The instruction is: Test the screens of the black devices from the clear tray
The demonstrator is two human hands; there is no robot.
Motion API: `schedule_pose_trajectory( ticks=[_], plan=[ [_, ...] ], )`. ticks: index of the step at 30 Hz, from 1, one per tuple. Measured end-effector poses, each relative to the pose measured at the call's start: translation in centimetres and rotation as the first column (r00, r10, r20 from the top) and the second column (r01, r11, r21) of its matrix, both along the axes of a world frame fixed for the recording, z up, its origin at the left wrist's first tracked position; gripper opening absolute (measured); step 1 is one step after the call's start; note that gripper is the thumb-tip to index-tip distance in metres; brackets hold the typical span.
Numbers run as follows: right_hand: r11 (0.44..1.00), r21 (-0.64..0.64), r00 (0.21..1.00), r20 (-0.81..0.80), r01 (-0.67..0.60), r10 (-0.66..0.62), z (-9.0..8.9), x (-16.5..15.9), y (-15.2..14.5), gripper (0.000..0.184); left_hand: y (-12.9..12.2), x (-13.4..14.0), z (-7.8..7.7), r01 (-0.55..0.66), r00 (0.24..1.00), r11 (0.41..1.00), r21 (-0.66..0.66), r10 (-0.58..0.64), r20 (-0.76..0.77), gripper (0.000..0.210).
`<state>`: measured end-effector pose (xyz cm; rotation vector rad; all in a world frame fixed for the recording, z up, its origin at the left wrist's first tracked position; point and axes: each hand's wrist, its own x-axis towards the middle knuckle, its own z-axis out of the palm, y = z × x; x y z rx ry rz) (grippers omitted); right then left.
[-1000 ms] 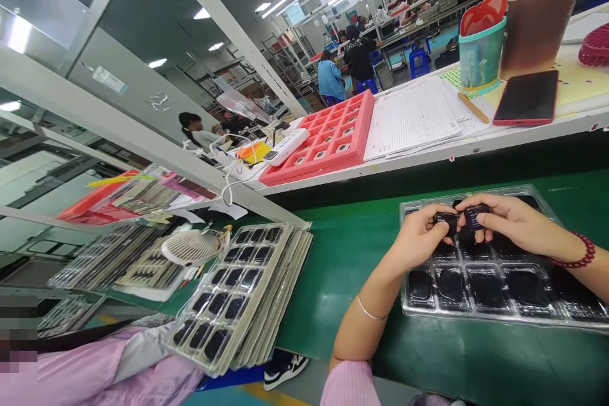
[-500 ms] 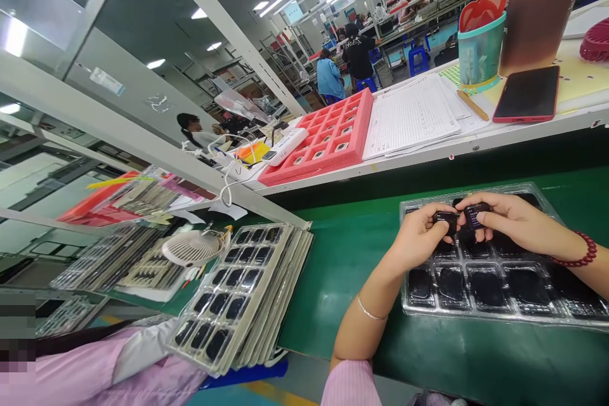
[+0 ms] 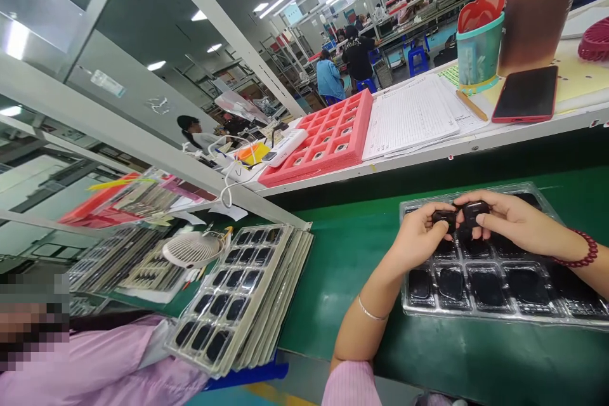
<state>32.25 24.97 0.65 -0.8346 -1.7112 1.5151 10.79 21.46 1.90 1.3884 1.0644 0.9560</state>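
Observation:
My left hand (image 3: pixel 419 236) pinches a small black part (image 3: pixel 445 218) over the far-left corner of a clear plastic tray (image 3: pixel 480 314). My right hand (image 3: pixel 511 222) grips a second small black part (image 3: pixel 474 210) right beside it, the two pieces almost touching. The tray lies on the green belt (image 3: pixel 352 254) and holds rows of black parts in its pockets. A red bead bracelet (image 3: pixel 581 252) is on my right wrist.
A stack of filled trays (image 3: pixel 240 295) leans at the belt's left edge beside a small white fan (image 3: pixel 191 247). A person in pink (image 3: pixel 95 361) sits at lower left. On the white shelf behind are a red foam tray (image 3: pixel 328 136), papers (image 3: pixel 412 115), a phone (image 3: pixel 527 95) and a teal cup (image 3: pixel 478 51).
My hands stay over the tray; the part in my right hand has turned, its purple face no longer showing. The person at lower left has leaned further into view.

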Motion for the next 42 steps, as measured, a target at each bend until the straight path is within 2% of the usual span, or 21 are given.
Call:
schedule_pose_trajectory(
  ticks=[3, 6, 10, 14, 20, 26, 31, 38, 42],
  plan=[
    [0.999, 0.029, 1.0, -0.021, -0.022, 0.023, -0.06, 0.0, -0.12, 0.047, 0.01, 0.02, -0.03, -0.032, 0.999, 0.998, 0.045, 0.033, -0.024, 0.038],
    [0.997, 0.055, 0.999, -0.021, -0.047, 0.049, -0.36, 0.01, -0.19, 0.039, 0.06, 0.02, -0.06, -0.03, 1.0, 0.999, 0.035, 0.03, -0.001, 0.031],
    [0.996, 0.073, 0.998, -0.029, -0.047, 0.049, -0.66, 0.1, -0.13, 0.039, 0.11, -0.03, -0.19, -0.059, 0.998, 0.996, 0.062, 0.061, -0.028, 0.038],
    [0.996, 0.079, 0.999, -0.023, -0.046, 0.048, -0.54, 0.14, -0.02, 0.036, 0.08, 0.02, -0.27, -0.05, 0.999, 0.998, 0.034, 0.05, 0.011, 0.032],
    [0.997, 0.073, 0.999, -0.03, -0.019, 0.021, -0.35, 0.06, 0.0, 0.045, 0.07, -0.06, -0.22, -0.048, 0.997, 0.998, 0.045, 0.051, -0.05, 0.042],
    [0.994, 0.1, 0.999, -0.012, -0.035, 0.037, -0.53, 0.16, 0.15, 0.038, 0.33, -0.03, -0.76, -0.039, 0.999, 0.999, 0.032, 0.038, 0.02, 0.034],
    [0.996, 0.089, 0.999, -0.033, -0.024, 0.027, -0.49, 0.02, -0.03, 0.044, -0.02, -0.11, -0.07, -0.041, 0.999, 0.999, 0.026, 0.041, -0.026, 0.044],
    [0.995, 0.102, 1.0, -0.018, -0.01, 0.012, -0.42, -0.05, 0.02, 0.038, 0.15, -0.03, -0.07, -0.027, 0.999, 1.0, 0.015, 0.027, 0.04, 0.032],
    [0.992, 0.127, 1.0, -0.008, -0.013, 0.014, -0.51, -0.02, 0.0, 0.041, 0.14, -0.08, -0.2, -0.039, 0.999, 0.998, 0.048, 0.04, -0.027, 0.036]
  ],
)
